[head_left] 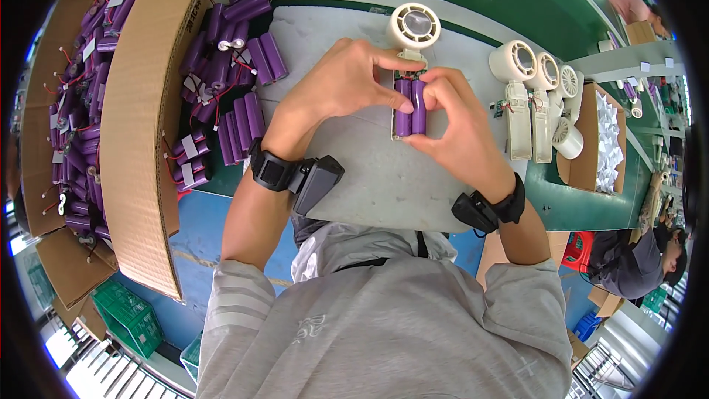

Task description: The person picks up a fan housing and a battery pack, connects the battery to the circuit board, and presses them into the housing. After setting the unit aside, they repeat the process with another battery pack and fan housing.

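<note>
A white handheld fan with a round head point(397, 37) lies on the grey work mat, its handle toward me. In the open handle sits a purple battery pack point(419, 114) of cylindrical cells side by side. My left hand point(336, 81) reaches from the left, its thumb on the pack and its index finger at the handle's top near the small circuit board. My right hand point(461, 129) curls around the pack's right side, with fingers at its upper end and thumb at its lower end. The fingers partly hide the wiring there.
Purple battery packs point(240, 129) are heaped left of the mat, beside a cardboard box point(140, 125) full of more. At right lie several white fan bodies point(519, 122) and a carton point(591, 140) of small white pieces. A person in dark clothing point(628, 262) sits far right.
</note>
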The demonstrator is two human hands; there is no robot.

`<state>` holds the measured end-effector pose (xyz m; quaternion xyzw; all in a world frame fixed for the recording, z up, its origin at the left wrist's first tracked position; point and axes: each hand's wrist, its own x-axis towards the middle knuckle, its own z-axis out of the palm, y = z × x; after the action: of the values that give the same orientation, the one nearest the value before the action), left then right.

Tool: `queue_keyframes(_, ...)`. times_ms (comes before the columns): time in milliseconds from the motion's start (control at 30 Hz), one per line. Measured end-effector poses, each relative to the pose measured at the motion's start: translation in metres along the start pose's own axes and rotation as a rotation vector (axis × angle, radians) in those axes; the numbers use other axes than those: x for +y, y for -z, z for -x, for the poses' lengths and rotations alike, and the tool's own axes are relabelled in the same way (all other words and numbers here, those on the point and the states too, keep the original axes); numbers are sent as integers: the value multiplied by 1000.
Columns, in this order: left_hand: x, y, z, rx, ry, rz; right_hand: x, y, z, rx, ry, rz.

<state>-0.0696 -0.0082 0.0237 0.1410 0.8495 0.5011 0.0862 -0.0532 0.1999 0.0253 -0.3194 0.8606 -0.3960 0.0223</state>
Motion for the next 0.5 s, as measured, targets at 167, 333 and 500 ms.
queue_keyframes(167, 1, -2, -1, 23, 5, 9, -3, 1, -7, -33, -51, -73)
queue_keyframes(333, -11, -7, -3, 43, -42, 67, -1, 3, -8, -62, 10, -75)
queue_keyframes(500, -10, -7, 1, 30, -32, 50, 3, 6, -3, -100, 36, -19)
